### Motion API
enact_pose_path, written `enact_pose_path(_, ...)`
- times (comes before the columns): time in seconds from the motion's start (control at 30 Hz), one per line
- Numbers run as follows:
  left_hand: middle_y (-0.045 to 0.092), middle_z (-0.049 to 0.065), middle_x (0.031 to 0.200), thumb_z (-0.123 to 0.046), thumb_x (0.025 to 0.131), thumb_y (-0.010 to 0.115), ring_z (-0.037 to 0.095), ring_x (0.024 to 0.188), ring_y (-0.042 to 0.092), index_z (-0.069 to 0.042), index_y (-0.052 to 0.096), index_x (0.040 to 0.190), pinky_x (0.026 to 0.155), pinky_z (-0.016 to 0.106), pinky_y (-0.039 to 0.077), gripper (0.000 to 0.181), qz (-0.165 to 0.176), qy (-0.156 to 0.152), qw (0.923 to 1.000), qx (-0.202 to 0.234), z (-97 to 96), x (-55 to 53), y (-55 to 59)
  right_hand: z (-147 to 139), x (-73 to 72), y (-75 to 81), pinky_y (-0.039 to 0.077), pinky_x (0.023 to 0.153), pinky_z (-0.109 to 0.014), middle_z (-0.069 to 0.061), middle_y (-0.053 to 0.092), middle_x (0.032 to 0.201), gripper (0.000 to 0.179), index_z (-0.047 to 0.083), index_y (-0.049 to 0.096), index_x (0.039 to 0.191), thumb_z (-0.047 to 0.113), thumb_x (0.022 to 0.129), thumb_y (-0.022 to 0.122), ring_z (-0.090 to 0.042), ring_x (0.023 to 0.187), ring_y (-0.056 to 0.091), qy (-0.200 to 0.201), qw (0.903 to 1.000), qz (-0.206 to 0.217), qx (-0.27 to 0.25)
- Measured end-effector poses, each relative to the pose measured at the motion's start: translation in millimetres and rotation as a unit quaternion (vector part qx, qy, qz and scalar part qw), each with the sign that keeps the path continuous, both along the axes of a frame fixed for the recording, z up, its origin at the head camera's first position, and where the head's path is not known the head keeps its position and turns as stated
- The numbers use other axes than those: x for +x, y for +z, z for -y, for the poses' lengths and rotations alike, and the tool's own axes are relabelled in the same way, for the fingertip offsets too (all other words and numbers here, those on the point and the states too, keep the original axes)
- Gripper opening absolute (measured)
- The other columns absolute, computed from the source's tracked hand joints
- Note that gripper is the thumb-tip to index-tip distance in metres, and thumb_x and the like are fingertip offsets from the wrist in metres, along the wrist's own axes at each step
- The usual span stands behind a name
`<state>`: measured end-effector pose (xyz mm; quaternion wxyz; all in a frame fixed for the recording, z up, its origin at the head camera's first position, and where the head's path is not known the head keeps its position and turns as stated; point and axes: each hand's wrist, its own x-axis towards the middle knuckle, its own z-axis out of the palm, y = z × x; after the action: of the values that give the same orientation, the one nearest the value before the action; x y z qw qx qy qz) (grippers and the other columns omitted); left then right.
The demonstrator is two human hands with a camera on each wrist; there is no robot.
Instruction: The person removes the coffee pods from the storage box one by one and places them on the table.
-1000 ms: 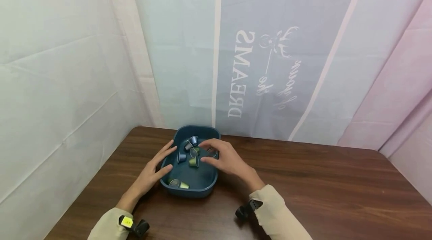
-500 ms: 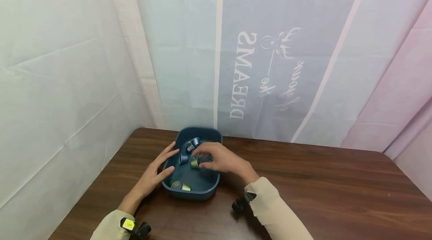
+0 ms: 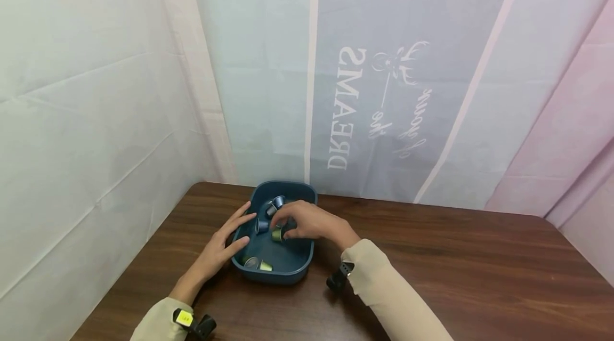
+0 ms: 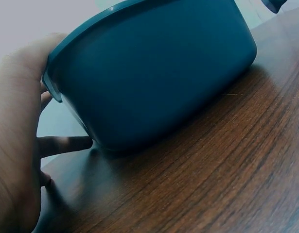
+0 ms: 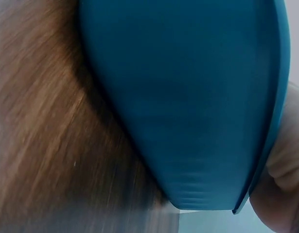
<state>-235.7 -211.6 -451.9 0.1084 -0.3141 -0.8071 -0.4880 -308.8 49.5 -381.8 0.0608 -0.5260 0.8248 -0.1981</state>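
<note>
A dark blue plastic bin (image 3: 272, 277) stands on the table with several small foil-topped coffee capsules in it. My left hand (image 3: 216, 253) rests at the bin's left rim, fingers mostly straight; in the left wrist view a finger (image 4: 66, 144) touches the outer wall. Inside the bin, my right hand (image 3: 312, 221) bends its fingers down beside a green capsule (image 3: 277, 235). Whether its fingertips pinch a capsule is hidden. A blue capsule (image 3: 261, 226) lies left of those fingertips. The right wrist view shows the bin's outer wall (image 5: 178, 97) and part of the hand.
Another blue capsule (image 3: 279, 201) and a greyish one lie toward the bin's far end. A pale green capsule (image 3: 265, 266) and a silver-topped one (image 3: 251, 262) sit at the near end. The brown wooden table (image 3: 455, 272) extends right, with printed cloth (image 3: 384, 90) hanging behind it.
My right hand has moved down and left into the bin, over the middle capsules, and its fingers have bent further. The left hand has stayed at the rim.
</note>
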Motion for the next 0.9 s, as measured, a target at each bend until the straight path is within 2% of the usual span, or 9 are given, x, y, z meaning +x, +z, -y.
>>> enact_pose_path(0.13,0.019,0.011,0.157,-0.006,0.095,0.054,0.034,0.142,0.017,-0.006,0.045,0.142,0.098,0.07,0.021,0.048,-0.004,-0.003,1.0,0.0,-0.4,-0.2,1.2,2.3,-0.5,1.0,0.05,0.079,-0.023,0.01,0.063,0.107,0.03,0.021,0.069,0.111,0.013,0.083,0.076,-0.005,0.09,0.063,0.014,0.9997,0.008,0.019)
enact_pose_path(0.37,0.02,0.011,0.157,-0.009,0.096,0.053,0.033,0.142,0.018,-0.006,0.048,0.139,0.097,0.071,0.023,0.044,-0.005,0.002,1.0,-0.006,-0.6,0.8,2.8,11.0,1.8,0.0,0.047,0.072,-0.013,0.015,0.062,0.102,0.022,0.024,0.072,0.104,0.018,0.083,0.076,0.0,0.086,0.061,0.037,0.9983,0.02,0.041)
enact_pose_path(0.7,0.021,0.01,0.157,-0.01,0.095,0.054,0.031,0.142,0.019,-0.009,0.052,0.137,0.098,0.069,0.025,0.042,-0.01,0.002,0.9999,-0.014,-0.7,1.5,2.9,13.8,5.1,-3.4,0.048,0.067,-0.016,0.017,0.059,0.097,0.016,0.027,0.073,0.097,0.025,0.081,0.078,0.004,0.078,0.058,0.005,0.9976,0.045,0.052)
enact_pose_path(0.9,0.022,0.011,0.156,-0.011,0.096,0.054,0.033,0.142,0.02,-0.009,0.053,0.136,0.097,0.07,0.025,0.041,-0.011,0.008,0.9998,-0.013,-1.5,1.1,2.3,13.7,4.3,-3.1,0.048,0.065,-0.016,0.017,0.058,0.098,0.01,0.028,0.074,0.093,0.025,0.083,0.076,0.004,0.075,0.057,0.016,0.9975,0.043,0.054)
